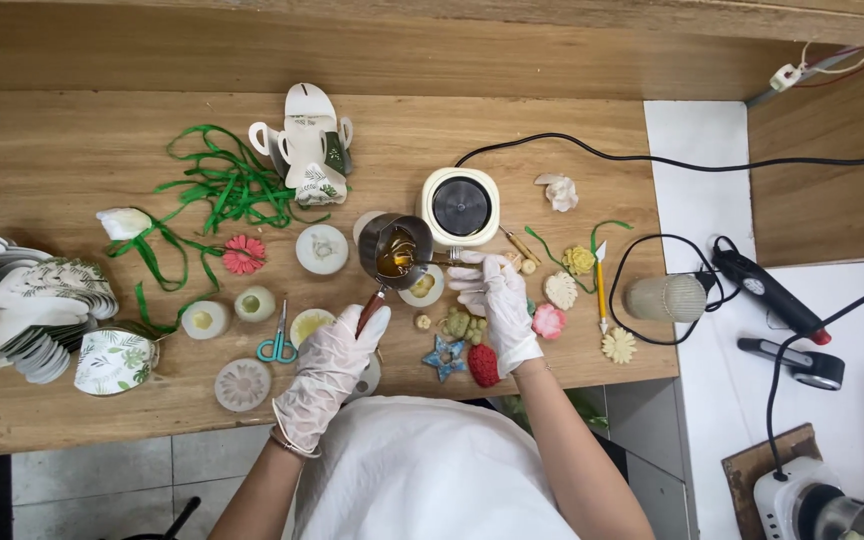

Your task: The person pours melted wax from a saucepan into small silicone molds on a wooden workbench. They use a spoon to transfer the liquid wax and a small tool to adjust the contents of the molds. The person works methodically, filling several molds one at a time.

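Pot: I see a small metal melting pot (pixel 393 249) with amber liquid inside, over the wooden table (pixel 72 180), just beside the white heater plate (pixel 461 206).
Handling: I judge it light but hot and sloshy; the rigid shell gives no safe grip, so the reddish handle (pixel 370 310) is the place to hold.
Left hand: my gloved left hand (pixel 337 355) is closed around that handle from below, wrist bent up toward the pot.
Right hand: my gloved right hand (pixel 497 295) pinches a thin stirring tool (pixel 430 263) whose tip reaches into the liquid; fingers narrow, palm down.
Posture: both forearms run forward from the body, converging on the pot.
Nearby: a round mould (pixel 423 288) lies just under the pot's edge; teal scissors (pixel 277 343) lie left of the handle; green ribbon (pixel 222 185) is well apart.
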